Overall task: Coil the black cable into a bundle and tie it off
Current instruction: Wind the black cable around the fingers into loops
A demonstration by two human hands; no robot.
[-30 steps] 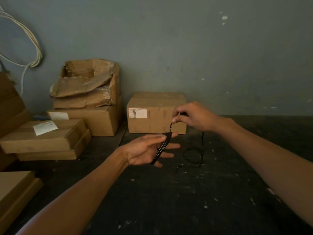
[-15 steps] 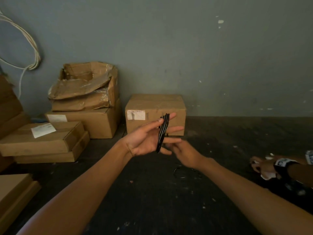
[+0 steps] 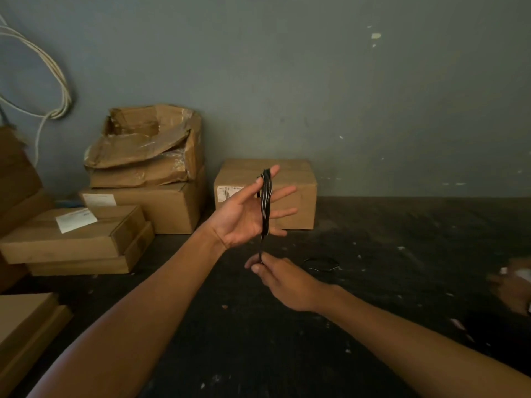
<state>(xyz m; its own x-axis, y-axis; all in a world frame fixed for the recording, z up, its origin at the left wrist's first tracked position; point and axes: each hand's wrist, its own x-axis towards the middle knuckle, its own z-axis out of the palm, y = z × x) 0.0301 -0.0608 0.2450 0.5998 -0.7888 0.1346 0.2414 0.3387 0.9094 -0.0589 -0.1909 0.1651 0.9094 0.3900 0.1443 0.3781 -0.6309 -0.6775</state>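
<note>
Your left hand (image 3: 247, 214) is raised palm-up with the fingers spread apart, and the black cable (image 3: 265, 203) is wound in several turns over them, from the index fingertip down past the little finger. Thin pale stripes run along the strands. Below it, your right hand (image 3: 283, 278) has thumb and forefinger pinched together on the cable's tail, which runs taut up to the coil. Just right of your right hand, a slack loop (image 3: 321, 264) of the same dark cord lies on the dark counter (image 3: 287, 354); how it joins the pinched tail is hard to make out against the surface.

Behind your left hand stands a closed cardboard box (image 3: 296, 179) bearing a white shipping label (image 3: 227, 193); its print is too small and dim to read. Left of your left hand are a flat box (image 3: 77, 237) with a white slip (image 3: 75, 220), also unreadable, and a torn open carton (image 3: 149, 145) stacked on another box. Pale cords (image 3: 54, 81) hang on the wall at far left, cut off by the edge.

At the far right edge, beyond your right hand, another person's hand (image 3: 514, 285) is blurred and cropped; whatever white thing it holds cannot be told.
</note>
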